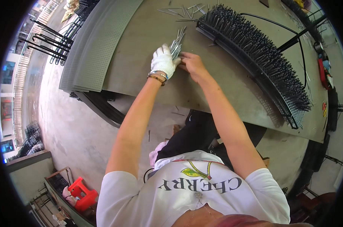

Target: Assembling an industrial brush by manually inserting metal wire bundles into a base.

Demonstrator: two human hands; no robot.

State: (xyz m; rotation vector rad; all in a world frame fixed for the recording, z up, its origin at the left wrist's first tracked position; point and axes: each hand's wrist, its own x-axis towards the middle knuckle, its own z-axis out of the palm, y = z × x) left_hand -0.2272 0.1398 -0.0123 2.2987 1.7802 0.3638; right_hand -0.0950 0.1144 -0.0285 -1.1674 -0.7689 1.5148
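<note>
My left hand [164,61], in a white knit glove with bracelets at the wrist, is closed around a bundle of thin silvery metal rods [176,44]. The rods fan out a little at their far ends. Beside it, my bare right hand [193,65] has its fingers curled against the near end of the same bundle; the fingertips are partly hidden. Both hands are over the tabletop [141,72]. To their right stands a long black perforated rack [251,64], packed with upright dark rods. Several loose rods [184,12] lie scattered beyond my hands.
Stacked perforated grey sheets [97,49] overlap the table's left side. Black wire hooks [52,43] stick out beyond them. A bent black wire frame [298,36] rises behind the rack. Yellow-handled scissors [324,109] lie near the right edge. A red stool [84,195] stands at lower left.
</note>
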